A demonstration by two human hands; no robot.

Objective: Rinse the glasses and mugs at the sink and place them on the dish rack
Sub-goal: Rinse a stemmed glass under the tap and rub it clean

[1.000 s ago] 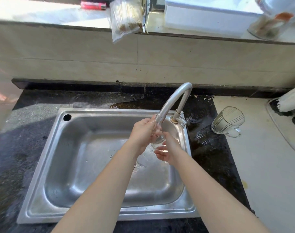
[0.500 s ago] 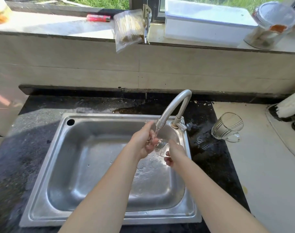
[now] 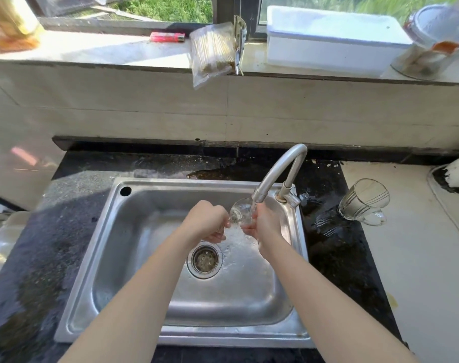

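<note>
L hand [image 3: 206,222] fingers curled, gripping clear glass [image 3: 240,212] by its lower end; glass tilted under faucet [image 3: 278,171] stream, over sink [image 3: 113,231], approx 1 o'clock of drain [image 3: 205,259]; R hand [image 3: 266,224] touches glass from 3 o'clock, I can't tell if fingers clasp it; striped mug [image 3: 363,201] on counter, 3 o'clock of sink.

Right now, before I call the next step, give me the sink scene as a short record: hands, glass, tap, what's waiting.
left hand: grips the small clear glass over the stainless steel sink
right hand: beside the glass, in the water; grip unclear
tap: curved metal tap, water running onto the glass
waiting: striped clear glass mug on the pale counter, right of the sink
dish rack: not in view
</note>
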